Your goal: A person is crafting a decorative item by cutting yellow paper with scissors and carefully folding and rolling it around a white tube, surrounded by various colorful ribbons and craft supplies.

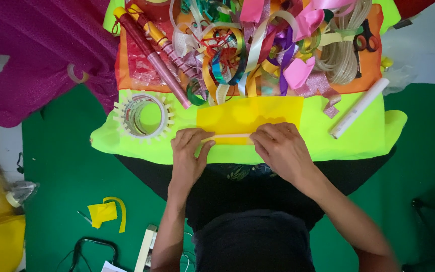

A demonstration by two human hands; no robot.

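Observation:
A sheet of yellow translucent paper [250, 112] lies on a neon yellow-green cloth [358, 138]. Its near edge is rolled into a thin tube [230, 137]. My left hand [190, 148] pinches the tube's left end with thumb and fingers. On the tube's right end rests my right hand [280, 146], fingers curled over it. Both hands lie side by side at the cloth's near edge.
A tape roll with cut tabs [144, 115] sits left of the paper. A heap of coloured ribbons [258, 43], wrapped rolls [152, 50], scissors [366, 40] and a white tube [359, 107] lie beyond. Purple fabric [36, 45] is far left; yellow scraps [104, 212] lie on the green floor [61, 166].

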